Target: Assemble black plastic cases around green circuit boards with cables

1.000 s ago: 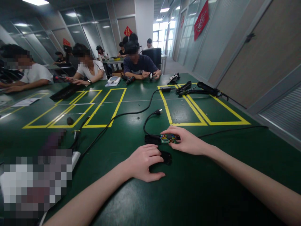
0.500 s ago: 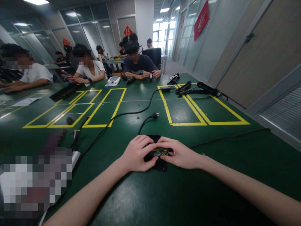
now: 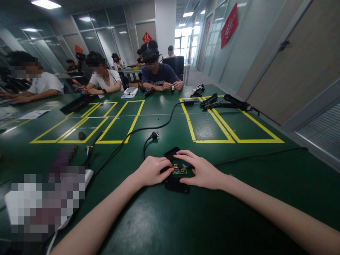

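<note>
Head camera view: Two bare hands work over a green desk (image 3: 212, 226), a flat black cover (image 3: 177, 186) lying on the near side, just below a small green circuit board (image 3: 180, 170). The board lies between the hands, its long side running roughly left to right. The left hand (image 3: 151, 172) is the nearer one, thumb and forefinger pinched close at the board's left end. The right hand (image 3: 204, 172) is spread wide around the opposite end, thumb on the near side and fingertips beyond the board, with no firm hold visible; whether they touch it cannot be told. A second black cover (image 3: 172, 153) rests just past the board, close to the right forefinger. Beyond the left hand, a black plug (image 3: 154, 135) ends a short curved cord. Farther out, yellow tape (image 3: 214, 141) marks boxes on the surface, and dark gear (image 3: 235, 101) lies over the tape at right. Across the desk sits a person in a dark shirt (image 3: 162, 75), both hands on a small object (image 3: 173, 87).
</note>
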`<state>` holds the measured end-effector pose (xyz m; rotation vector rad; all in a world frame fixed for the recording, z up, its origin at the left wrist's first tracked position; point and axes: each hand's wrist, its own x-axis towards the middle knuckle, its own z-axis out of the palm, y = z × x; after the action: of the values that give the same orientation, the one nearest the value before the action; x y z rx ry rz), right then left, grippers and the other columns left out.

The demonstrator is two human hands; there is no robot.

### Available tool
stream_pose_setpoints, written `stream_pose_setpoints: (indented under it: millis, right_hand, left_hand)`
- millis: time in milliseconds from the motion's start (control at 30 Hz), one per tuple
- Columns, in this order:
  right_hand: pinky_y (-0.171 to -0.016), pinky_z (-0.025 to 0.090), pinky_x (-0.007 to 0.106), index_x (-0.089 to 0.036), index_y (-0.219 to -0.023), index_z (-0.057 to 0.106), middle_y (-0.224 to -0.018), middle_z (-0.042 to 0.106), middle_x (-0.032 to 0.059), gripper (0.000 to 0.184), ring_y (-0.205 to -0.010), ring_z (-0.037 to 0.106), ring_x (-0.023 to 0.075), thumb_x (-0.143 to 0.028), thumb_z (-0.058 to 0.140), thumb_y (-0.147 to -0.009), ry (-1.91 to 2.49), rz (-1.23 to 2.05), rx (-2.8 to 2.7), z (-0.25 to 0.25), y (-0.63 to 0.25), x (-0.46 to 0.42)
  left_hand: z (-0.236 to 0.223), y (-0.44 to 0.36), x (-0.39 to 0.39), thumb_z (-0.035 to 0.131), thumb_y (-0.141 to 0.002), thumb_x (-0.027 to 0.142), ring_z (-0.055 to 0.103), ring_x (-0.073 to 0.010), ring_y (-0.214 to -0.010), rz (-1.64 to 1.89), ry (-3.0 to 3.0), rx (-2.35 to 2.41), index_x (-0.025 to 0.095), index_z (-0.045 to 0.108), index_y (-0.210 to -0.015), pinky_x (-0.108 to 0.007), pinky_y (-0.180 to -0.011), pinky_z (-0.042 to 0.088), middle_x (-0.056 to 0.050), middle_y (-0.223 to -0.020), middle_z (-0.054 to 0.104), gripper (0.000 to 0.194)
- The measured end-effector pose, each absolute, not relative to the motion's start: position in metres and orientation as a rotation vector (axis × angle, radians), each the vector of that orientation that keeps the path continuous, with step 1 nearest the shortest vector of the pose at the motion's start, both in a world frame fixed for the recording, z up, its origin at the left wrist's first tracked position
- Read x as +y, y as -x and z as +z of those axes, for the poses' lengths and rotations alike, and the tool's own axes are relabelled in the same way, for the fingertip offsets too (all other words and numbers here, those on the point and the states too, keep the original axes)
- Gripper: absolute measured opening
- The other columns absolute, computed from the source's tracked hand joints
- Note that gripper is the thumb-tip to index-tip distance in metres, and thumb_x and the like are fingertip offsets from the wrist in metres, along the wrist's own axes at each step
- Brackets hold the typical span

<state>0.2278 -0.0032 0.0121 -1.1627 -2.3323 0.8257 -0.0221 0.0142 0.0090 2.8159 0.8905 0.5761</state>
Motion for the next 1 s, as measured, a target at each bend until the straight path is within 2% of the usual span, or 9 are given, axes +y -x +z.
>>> stream_pose_setpoints:
  millis: [200, 367, 467, 633, 733, 833, 900, 1000]
  right_hand:
    - [-0.077, 0.058, 0.034, -0.027, -0.143, 0.059, -0.140, 0.060, 0.0089, 0.066, -0.094, 0.071, 0.0227, -0.033, 0.080, -0.080, 1.204, 0.779, -2.379, 0.017, -0.231, 0.000]
    - [-0.074, 0.057, 0.033, -0.028, -0.142, 0.060, -0.136, 0.063, 0.0078, 0.065, -0.091, 0.070, 0.0211, -0.035, 0.080, -0.081, 1.172, 0.759, -2.372, 0.015, -0.233, 0.001]
    - [-0.072, 0.056, 0.033, -0.028, -0.140, 0.061, -0.134, 0.065, 0.0078, 0.062, -0.082, 0.068, 0.0186, -0.038, 0.080, -0.081, 1.158, 0.754, -2.374, 0.013, -0.235, 0.003]
    - [-0.074, 0.055, 0.035, -0.022, -0.124, 0.069, -0.116, 0.073, 0.0095, 0.031, -0.085, 0.068, 0.0206, -0.034, 0.057, -0.099, 1.135, 0.749, -2.267, 0.009, -0.238, 0.011]
    - [-0.071, 0.054, 0.034, -0.020, -0.112, 0.073, -0.103, 0.074, 0.0082, 0.027, -0.079, 0.067, 0.0196, -0.028, 0.050, -0.100, 1.190, 0.726, -2.209, 0.007, -0.239, 0.016]
    - [-0.059, 0.052, 0.030, -0.018, -0.101, 0.075, -0.101, 0.072, 0.0073, 0.024, -0.061, 0.064, 0.0134, -0.027, 0.053, -0.097, 1.259, 0.880, -2.133, 0.008, -0.239, 0.020]
    - [-0.049, 0.050, 0.027, -0.016, -0.102, 0.074, -0.102, 0.071, 0.0077, 0.023, -0.051, 0.061, 0.0100, -0.029, 0.055, -0.096, 1.324, 1.093, -2.045, 0.011, -0.239, 0.022]
    - [-0.044, 0.049, 0.024, -0.015, -0.107, 0.072, -0.087, 0.071, 0.0047, 0.023, -0.050, 0.063, 0.0112, -0.029, 0.062, -0.091, 1.394, 1.312, -1.943, 0.014, -0.239, 0.025]
  left_hand:
    - [0.005, 0.023, 0.017, 0.054, -0.103, 0.033, 0.069, -0.0158, -0.067, 0.559, -2.773, 0.968, 0.020, 0.068, -0.089, -0.024, -0.060, 0.045, -0.001, -0.077, 0.072, 0.024]
    - [0.004, 0.023, 0.017, 0.054, -0.103, 0.035, 0.070, -0.0159, -0.067, 0.545, -2.747, 1.005, 0.021, 0.069, -0.093, -0.023, -0.061, 0.045, -0.001, -0.078, 0.073, 0.023]
    - [0.004, 0.023, 0.016, 0.054, -0.103, 0.036, 0.070, -0.0160, -0.067, 0.542, -2.749, 1.007, 0.021, 0.069, -0.092, -0.023, -0.061, 0.045, -0.002, -0.078, 0.074, 0.024]
    - [0.001, 0.024, 0.018, 0.053, -0.105, 0.037, 0.072, -0.0164, -0.071, 0.559, -2.742, 1.046, 0.022, 0.068, -0.105, -0.023, -0.063, 0.046, -0.001, -0.084, 0.077, 0.022]
    - [0.001, 0.024, 0.018, 0.056, -0.105, 0.040, 0.071, -0.0164, -0.065, 0.566, -2.723, 1.075, 0.021, 0.066, -0.113, -0.023, -0.060, 0.045, 0.001, -0.078, 0.075, 0.023]
    - [0.001, 0.023, 0.018, 0.057, -0.105, 0.041, 0.070, -0.0165, -0.063, 0.551, -2.703, 1.077, 0.021, 0.066, -0.112, -0.023, -0.061, 0.045, 0.001, -0.076, 0.074, 0.023]
    - [0.001, 0.022, 0.018, 0.050, -0.108, 0.037, 0.071, -0.0164, -0.066, 0.552, -2.682, 1.070, 0.022, 0.065, -0.113, -0.023, -0.064, 0.047, 0.001, -0.080, 0.075, 0.022]
    - [0.000, 0.020, 0.018, 0.041, -0.110, 0.030, 0.073, -0.0169, -0.070, 0.554, -2.634, 1.100, 0.024, 0.064, -0.119, -0.024, -0.067, 0.049, 0.000, -0.085, 0.077, 0.025]
